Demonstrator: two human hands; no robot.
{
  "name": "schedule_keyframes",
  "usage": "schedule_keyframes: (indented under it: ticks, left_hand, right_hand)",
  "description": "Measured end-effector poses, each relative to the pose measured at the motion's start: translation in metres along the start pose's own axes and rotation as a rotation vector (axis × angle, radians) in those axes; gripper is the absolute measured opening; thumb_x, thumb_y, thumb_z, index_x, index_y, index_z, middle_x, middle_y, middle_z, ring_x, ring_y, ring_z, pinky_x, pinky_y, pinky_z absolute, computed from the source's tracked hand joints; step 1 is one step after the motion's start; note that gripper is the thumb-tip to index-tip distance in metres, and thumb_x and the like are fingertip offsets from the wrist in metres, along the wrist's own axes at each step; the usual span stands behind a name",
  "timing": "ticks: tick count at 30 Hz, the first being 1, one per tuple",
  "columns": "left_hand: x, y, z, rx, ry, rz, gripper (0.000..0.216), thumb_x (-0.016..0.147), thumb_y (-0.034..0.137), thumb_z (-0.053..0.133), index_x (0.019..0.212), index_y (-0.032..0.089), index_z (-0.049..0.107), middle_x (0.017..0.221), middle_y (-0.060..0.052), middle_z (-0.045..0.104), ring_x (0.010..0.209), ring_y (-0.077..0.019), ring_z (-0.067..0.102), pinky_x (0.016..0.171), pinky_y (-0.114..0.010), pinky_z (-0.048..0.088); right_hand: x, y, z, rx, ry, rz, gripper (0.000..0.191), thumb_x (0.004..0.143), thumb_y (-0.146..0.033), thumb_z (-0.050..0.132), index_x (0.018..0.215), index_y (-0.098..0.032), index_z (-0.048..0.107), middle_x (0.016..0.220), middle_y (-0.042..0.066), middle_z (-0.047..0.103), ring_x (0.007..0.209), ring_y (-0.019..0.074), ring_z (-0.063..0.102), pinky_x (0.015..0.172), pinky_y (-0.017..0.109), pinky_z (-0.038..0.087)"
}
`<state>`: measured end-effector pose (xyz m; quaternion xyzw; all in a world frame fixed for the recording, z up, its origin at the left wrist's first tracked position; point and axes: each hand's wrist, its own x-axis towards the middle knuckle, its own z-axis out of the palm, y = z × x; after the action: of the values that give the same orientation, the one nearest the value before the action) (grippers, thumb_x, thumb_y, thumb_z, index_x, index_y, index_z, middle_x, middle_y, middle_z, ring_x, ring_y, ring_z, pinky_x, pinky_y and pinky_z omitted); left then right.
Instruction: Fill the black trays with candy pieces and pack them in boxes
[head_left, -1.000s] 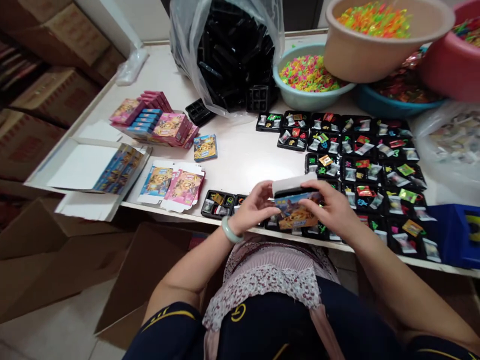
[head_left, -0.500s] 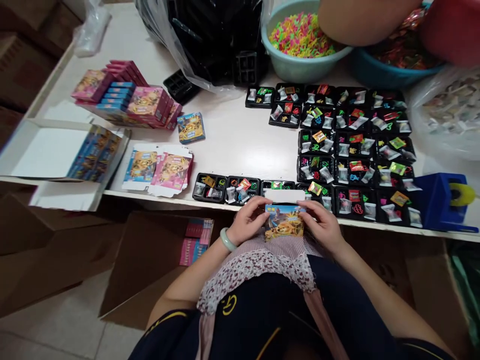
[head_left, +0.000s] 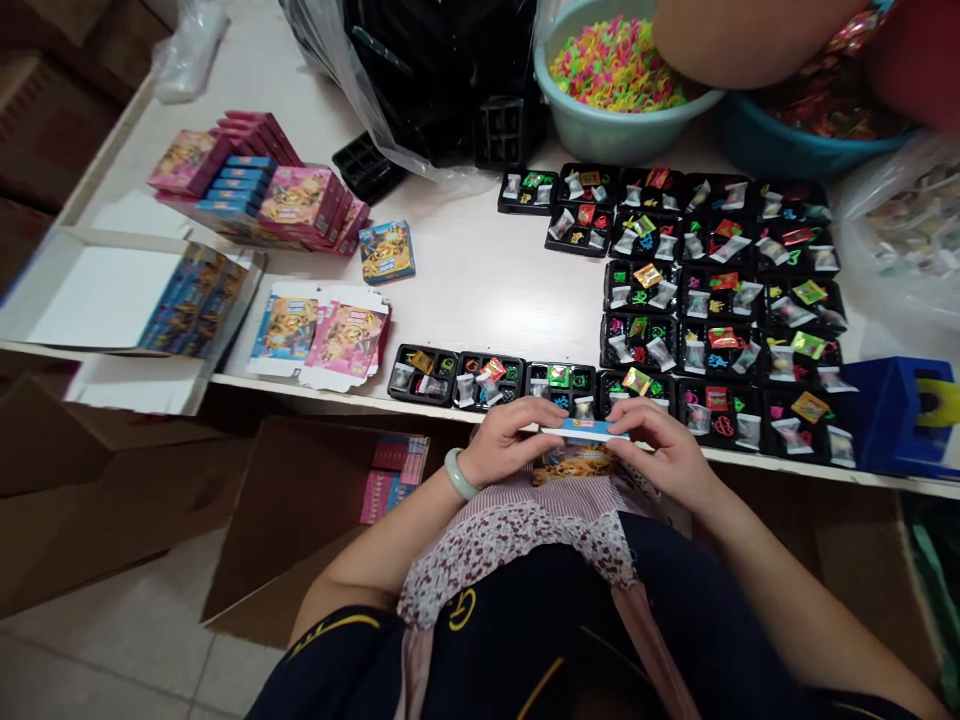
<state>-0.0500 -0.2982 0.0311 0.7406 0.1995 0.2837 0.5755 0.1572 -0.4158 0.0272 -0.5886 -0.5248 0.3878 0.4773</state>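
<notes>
Between my two hands is a small blue printed box (head_left: 576,462), held at the table's front edge against the apron. My left hand (head_left: 514,440) grips its left end, fingers on the top flap and thumb at the near edge. At the right end my right hand (head_left: 660,445) pinches the box the same way. The flap is folded over the opening, its blue face showing. Just beyond my fingers, a black compartment tray (head_left: 551,380) holds wrapped sweets and small coloured pieces. Several like trays (head_left: 720,290) stand in rows to the right.
Pink and blue boxes (head_left: 296,200) are stacked at the left, with a single blue box (head_left: 387,252) beside them. Flat cartons (head_left: 349,340) lie near the front edge. A basin (head_left: 630,125) of coloured bits stands behind; a blue tape dispenser (head_left: 892,410) sits at right.
The box's top flap stood up with its white side showing; now my fingers have folded it down over the opening. Both hands keep their hold on the box.
</notes>
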Motion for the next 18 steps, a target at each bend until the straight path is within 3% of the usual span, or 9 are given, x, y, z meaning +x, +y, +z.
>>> schedule_keyframes:
  ticks: [4,6,11,14,18]
  left_hand:
    - [0.008,0.005,0.003,0.020,0.075,-0.105,0.014,0.086,0.029,0.064,0.083,0.016,0.065,0.083,-0.007,0.067,0.077,-0.0144,0.063,0.069,-0.027,0.052]
    - [0.009,0.006,0.002,0.045,0.060,-0.062,0.014,0.087,0.028,0.062,0.081,0.016,0.064,0.081,-0.006,0.066,0.075,-0.0139,0.062,0.069,-0.027,0.052]
    - [-0.001,-0.002,-0.014,0.083,-0.184,0.173,0.018,0.086,0.024,0.064,0.103,0.018,0.067,0.110,-0.014,0.068,0.100,-0.0202,0.066,0.085,-0.034,0.054]
    - [-0.007,-0.008,-0.016,0.108,-0.230,0.111,0.017,0.088,0.023,0.061,0.103,0.020,0.067,0.108,-0.012,0.069,0.097,-0.0190,0.067,0.083,-0.033,0.055]
    - [-0.004,-0.006,-0.005,0.032,-0.095,-0.043,0.015,0.085,0.028,0.065,0.097,0.018,0.065,0.094,-0.008,0.068,0.087,-0.0166,0.066,0.077,-0.029,0.055]
  right_hand:
    - [0.004,-0.007,0.004,-0.006,0.060,0.089,0.012,0.085,-0.034,0.065,0.088,-0.023,0.062,0.089,0.004,0.062,0.080,0.0175,0.062,0.062,0.028,0.053]
    - [0.005,-0.009,0.004,-0.014,0.059,0.085,0.011,0.086,-0.034,0.063,0.086,-0.023,0.063,0.088,0.004,0.063,0.081,0.0176,0.062,0.063,0.028,0.053]
    - [-0.006,-0.006,-0.004,-0.107,-0.052,-0.088,0.011,0.086,-0.029,0.065,0.096,-0.025,0.067,0.098,0.006,0.065,0.090,0.0190,0.064,0.071,0.033,0.057]
    - [-0.013,-0.001,0.000,-0.172,-0.046,-0.136,0.010,0.088,-0.026,0.062,0.096,-0.026,0.068,0.099,0.007,0.066,0.091,0.0193,0.064,0.080,0.038,0.056]
    - [-0.015,-0.002,0.007,-0.124,0.020,-0.091,0.010,0.089,-0.029,0.061,0.095,-0.025,0.068,0.100,0.007,0.065,0.094,0.0196,0.064,0.081,0.038,0.055]
